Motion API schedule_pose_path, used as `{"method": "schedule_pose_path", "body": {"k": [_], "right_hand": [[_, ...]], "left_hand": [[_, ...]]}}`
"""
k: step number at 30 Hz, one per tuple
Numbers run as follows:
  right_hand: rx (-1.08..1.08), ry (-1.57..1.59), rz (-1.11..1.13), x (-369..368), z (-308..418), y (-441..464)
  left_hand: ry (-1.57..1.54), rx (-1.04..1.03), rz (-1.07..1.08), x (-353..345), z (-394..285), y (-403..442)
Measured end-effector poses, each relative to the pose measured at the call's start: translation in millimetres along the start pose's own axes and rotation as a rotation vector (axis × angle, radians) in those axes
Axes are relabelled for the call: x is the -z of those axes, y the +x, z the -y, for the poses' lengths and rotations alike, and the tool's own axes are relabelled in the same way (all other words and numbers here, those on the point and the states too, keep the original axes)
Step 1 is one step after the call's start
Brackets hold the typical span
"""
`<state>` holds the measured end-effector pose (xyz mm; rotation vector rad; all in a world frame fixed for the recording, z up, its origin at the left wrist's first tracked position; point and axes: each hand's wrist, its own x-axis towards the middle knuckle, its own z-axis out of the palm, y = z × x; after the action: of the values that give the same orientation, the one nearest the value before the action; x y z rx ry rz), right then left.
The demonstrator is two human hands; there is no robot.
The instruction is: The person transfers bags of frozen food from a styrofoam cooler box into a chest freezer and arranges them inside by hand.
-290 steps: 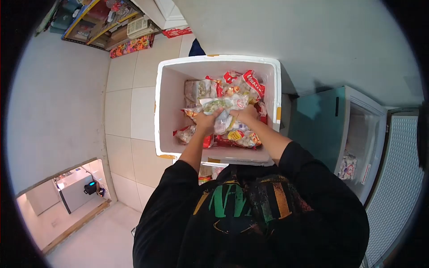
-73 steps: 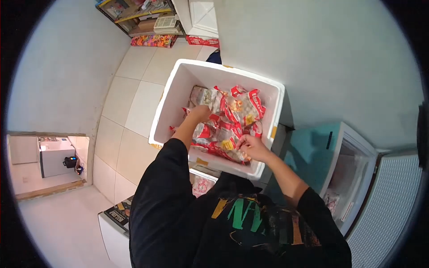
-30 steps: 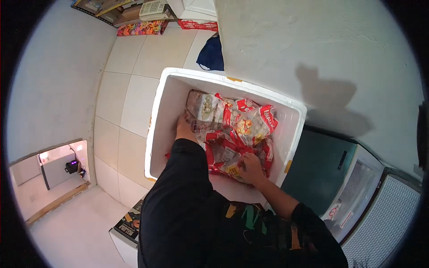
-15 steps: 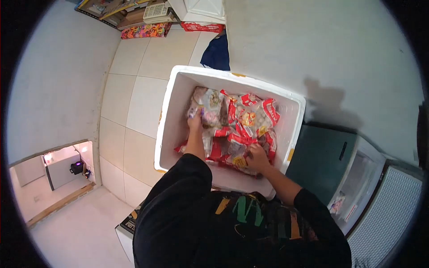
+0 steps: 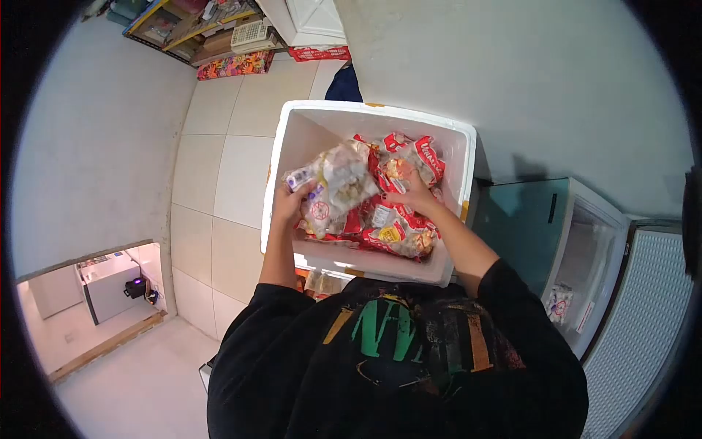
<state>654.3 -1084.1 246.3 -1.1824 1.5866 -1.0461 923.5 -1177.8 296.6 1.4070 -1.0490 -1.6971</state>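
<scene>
A white foam box [image 5: 459, 219] stands in front of me with several red-and-clear bags of frozen food [image 5: 424, 157] inside. My left hand [image 5: 289, 205] is closed on the left end of a clear plastic bag of pale food [image 5: 338, 181] with purple print, which lies tilted above the red bags. My right hand [image 5: 417, 194] rests over the red bags on the right, thumb and fingers apart. Its thumb is beside the right corner of the clear bag; whether they touch, I cannot tell.
A chest freezer with a teal lid [image 5: 518, 230] stands right of the box, its see-through side showing a bag [image 5: 559, 304] inside. Shelves [image 5: 212, 33] and a red crate [image 5: 319, 53] are at the back. Tiled floor [image 5: 212, 168] runs along the left, beside a wall opening.
The clear bag has been raised and turned rightward by my left hand. My right hand has moved up from the lower red bags. The view has shifted slightly.
</scene>
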Motion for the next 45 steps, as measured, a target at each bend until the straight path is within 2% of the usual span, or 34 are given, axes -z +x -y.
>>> {"method": "schedule_pose_path", "body": {"k": [1, 3, 5, 6, 7, 9, 11, 13, 14, 16, 17, 19, 20, 22, 23, 25, 26, 27, 29, 31, 33, 34, 36, 37, 38, 39, 40, 41, 42, 43, 44, 45], "right_hand": [[-0.063, 0.033, 0.026, -2, -11, 6], [-0.131, 0.068, 0.047, -4, -15, 10], [-0.329, 0.470, 0.409, -2, -10, 8], [-0.385, 0.335, 0.328, -9, -18, 5], [-0.385, 0.330, 0.322, -11, -22, 1], [-0.380, 0.315, 0.121, -14, -27, -3], [-0.338, 0.285, 0.056, -13, -33, -10], [-0.309, 0.274, 0.126, -11, -34, -18], [-0.313, 0.277, 0.128, -14, -32, -22], [-0.232, 0.006, -0.054, -21, -26, -30], [-0.237, 0.009, -0.055, -25, -15, -36], [-0.181, -0.181, -0.194, -28, 7, -44], [-0.185, -0.179, -0.193, -25, 13, -46], [-0.394, -0.238, -0.090, -22, 21, -43], [-0.396, -0.232, -0.086, -17, 7, -37], [-0.446, 0.118, 0.112, -4, -33, -22], [-0.494, 0.105, 0.083, 9, 12, -27], [-0.495, 0.107, 0.082, 7, 7, -25], [-0.589, 0.356, 0.079, 8, -1, -22], [-0.573, 0.397, 0.025, -1, -6, -22], [-0.493, 0.578, -0.084, -16, -29, -22], [-0.529, 0.609, -0.064, -18, -25, -21], [-0.598, 0.677, -0.127, -24, -20, -17], [-0.671, 0.744, -0.183, -27, -12, -17], [-0.747, 0.694, -0.140, -16, 32, -23], [-0.751, 0.695, -0.143, -24, 22, -15], [-0.738, 0.901, -0.163, -34, 3, -2], [-0.722, 1.108, -0.183, -37, 11, 0], [-0.731, 1.229, -0.018, -32, 16, -6], [-0.730, 1.233, -0.024, -34, 30, -13], [-0.704, 1.108, -0.098, -39, 42, -20], [-0.673, 0.979, -0.171, -42, 50, -24]], "left_hand": [[-0.148, 0.081, 0.122, 1, -3, -5], [-0.119, 0.073, 0.197, 8, 10, -4], [-0.155, 0.194, 0.264, -2, 8, -13], [-0.155, 0.165, 0.314, -1, 27, -4], [-0.159, 0.164, 0.321, -6, 34, -4], [-0.275, 0.163, 0.276, -22, 47, -8], [0.054, 0.003, 0.240, -34, 62, -13], [0.196, -0.011, 0.236, -46, 67, -22], [0.198, -0.007, 0.235, -49, 68, -24], [0.192, 0.183, 0.258, -54, 69, -24], [0.195, 0.188, 0.260, -51, 83, -21], [0.132, 0.050, 0.212, -46, 111, -9], [0.112, 0.006, 0.196, -46, 117, -8], [0.196, -0.147, 0.136, -48, 123, -6], [0.202, -0.144, 0.134, -53, 119, -11], [0.152, 0.094, 0.146, -63, 104, -17], [0.143, 0.087, 0.160, -61, 100, -17], [0.135, 0.079, 0.174, -59, 96, -17], [0.139, 0.185, 0.293, -50, 75, -17], [0.148, 0.183, 0.294, -50, 65, -16], [0.040, -0.115, 0.115, -53, 64, -17], [0.040, -0.117, 0.124, -52, 66, -20], [-0.038, -0.164, -0.325, -46, 72, -30], [-0.031, -0.157, -0.321, -46, 75, -32], [-0.332, -0.018, -0.137, -48, 80, -35], [-0.634, 0.120, 0.051, -53, 84, -37], [-0.606, 0.297, -0.033, -74, 71, -50], [-0.602, 0.302, -0.033, -83, 77, -45], [-0.695, 0.317, 0.074, -92, 83, -33], [-0.790, 0.329, 0.186, -99, 86, -25], [-0.788, 0.330, 0.194, -104, 84, -23], [-0.760, 0.304, 0.093, -110, 82, -22]]}}
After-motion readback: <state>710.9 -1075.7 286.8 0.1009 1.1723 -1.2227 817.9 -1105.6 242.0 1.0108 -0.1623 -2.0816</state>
